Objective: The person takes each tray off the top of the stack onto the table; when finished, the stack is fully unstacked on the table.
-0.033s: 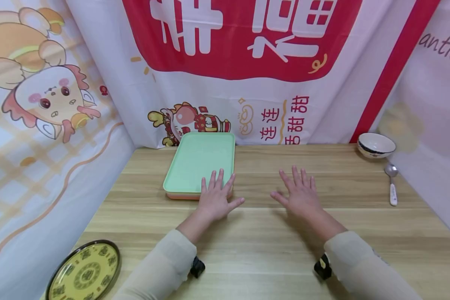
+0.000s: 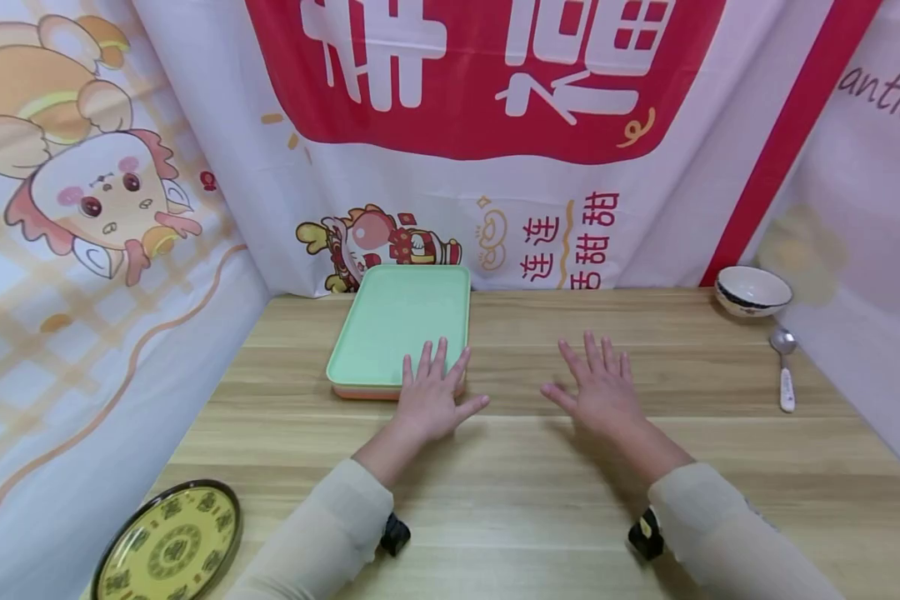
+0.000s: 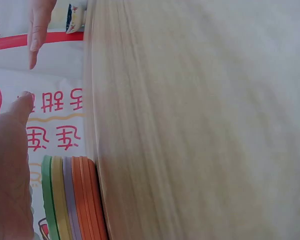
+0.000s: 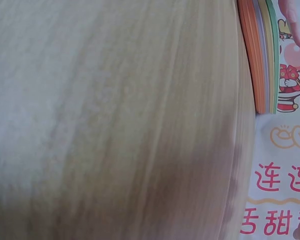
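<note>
My left hand (image 2: 431,402) is held above the table with its fingers spread and nothing in them. In the head view its fingertips overlap the near right corner of a stack of rectangular trays (image 2: 405,325), light green on top. Seen edge-on in the left wrist view, the tray stack (image 3: 72,200) has green, yellow, purple and orange layers. To the right, my right hand (image 2: 603,396) also hovers over the wood, fingers fanned out, holding nothing. Bare tabletop lies between the two hands.
A white bowl (image 2: 752,292) with a dark patterned band stands at the back right, a metal spoon (image 2: 786,379) with a white handle in front of it. A yellow patterned plate (image 2: 172,542) with a dark rim lies front left. Printed cloth (image 2: 667,225) hangs behind the wooden table (image 2: 525,500).
</note>
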Demonstrator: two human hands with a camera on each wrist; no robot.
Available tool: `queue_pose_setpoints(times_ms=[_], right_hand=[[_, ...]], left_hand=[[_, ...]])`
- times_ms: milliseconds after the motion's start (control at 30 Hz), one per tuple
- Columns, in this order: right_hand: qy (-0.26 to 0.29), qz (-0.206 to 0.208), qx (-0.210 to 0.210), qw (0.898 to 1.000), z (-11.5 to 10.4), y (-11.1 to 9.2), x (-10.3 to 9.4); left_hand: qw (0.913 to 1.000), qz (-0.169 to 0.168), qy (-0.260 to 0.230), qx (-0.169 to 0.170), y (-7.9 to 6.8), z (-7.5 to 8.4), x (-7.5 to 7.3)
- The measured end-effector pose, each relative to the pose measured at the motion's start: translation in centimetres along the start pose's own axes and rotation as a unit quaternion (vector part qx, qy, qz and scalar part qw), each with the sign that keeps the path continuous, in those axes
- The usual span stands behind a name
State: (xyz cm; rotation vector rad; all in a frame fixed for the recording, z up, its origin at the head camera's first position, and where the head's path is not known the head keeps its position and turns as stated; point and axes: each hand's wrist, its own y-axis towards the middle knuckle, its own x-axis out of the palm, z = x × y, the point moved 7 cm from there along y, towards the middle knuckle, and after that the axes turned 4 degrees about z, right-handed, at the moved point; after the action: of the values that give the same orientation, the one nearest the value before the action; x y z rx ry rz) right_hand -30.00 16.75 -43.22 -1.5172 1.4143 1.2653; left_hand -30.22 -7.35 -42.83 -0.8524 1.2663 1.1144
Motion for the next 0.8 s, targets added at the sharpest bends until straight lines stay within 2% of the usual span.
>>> queue_pose_setpoints(times_ms=[100, 200, 300, 367, 433, 567, 700, 800], right_hand=[[0.005, 0.000, 0.000, 1.000, -0.2, 0.1, -0.1], [0.016, 0.003, 0.001, 1.000, -0.5, 0.2, -0.2], [0.053, 0.005, 0.008, 0.999, -1.1, 0.3, -0.2], [0.090, 0.005, 0.018, 0.996, -1.4, 0.4, -0.2], [0.136, 0.005, 0.030, 0.990, -1.8, 0.6, 0.0], [0.222, 0.000, 0.041, 0.974, -3.1, 1.2, 0.9], [0.279, -0.005, 0.038, 0.959, -4.7, 1.8, 1.9], [0.308, -0.012, 0.040, 0.950, -5.8, 2.2, 2.8]], left_hand=[[0.9999, 0.008, -0.010, -0.005, 0.1, -0.3, -0.3], [0.9977, 0.037, -0.054, -0.019, 0.1, -1.2, -1.1], [0.9864, 0.090, -0.132, -0.040, 0.0, -2.9, -2.3], [0.9722, 0.129, -0.187, -0.055, -0.2, -4.4, -3.2], [0.9540, 0.165, -0.239, -0.073, -0.6, -6.2, -4.0], [0.9133, 0.204, -0.329, -0.125, -1.8, -10.1, -4.9], [0.8757, 0.198, -0.401, -0.182, -2.8, -13.8, -4.3], [0.8602, 0.173, -0.426, -0.220, -3.4, -15.9, -3.2]])
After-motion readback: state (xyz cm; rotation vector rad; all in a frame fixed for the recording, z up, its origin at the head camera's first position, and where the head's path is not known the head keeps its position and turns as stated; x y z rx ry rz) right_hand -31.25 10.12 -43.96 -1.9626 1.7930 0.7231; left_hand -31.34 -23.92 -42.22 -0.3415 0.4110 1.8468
